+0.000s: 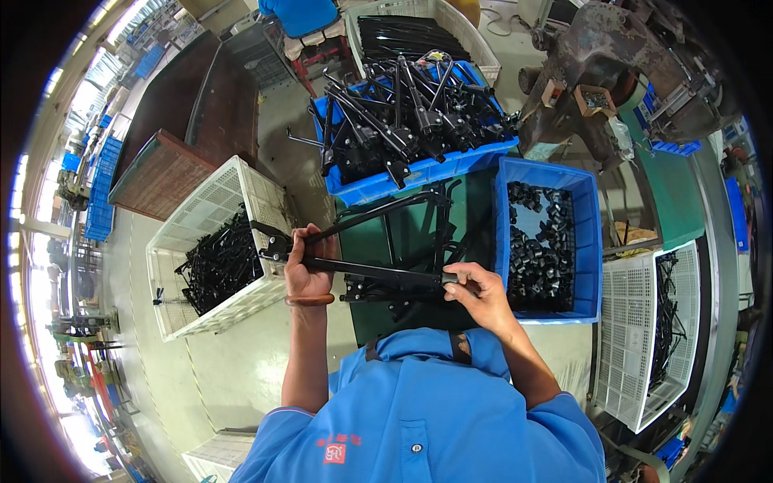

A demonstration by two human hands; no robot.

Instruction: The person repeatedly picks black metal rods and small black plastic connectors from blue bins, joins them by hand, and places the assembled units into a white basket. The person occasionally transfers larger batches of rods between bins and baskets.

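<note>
Left fingers [303,233] gripping, right fingers [465,269] pinching tube [378,273]

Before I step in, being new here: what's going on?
A person in a blue shirt is handling a black tubular assembly: the left hand grips it near its jointed end, and the right hand pinches the end of one tube. Similar assemblies fill a blue crate ahead, and small black parts lie in a blue bin to the right.

the right-hand fingers [469,272] partly cover one end of the black tube [378,272], and far beyond them a blue seat [299,14] is cut off above.
</note>
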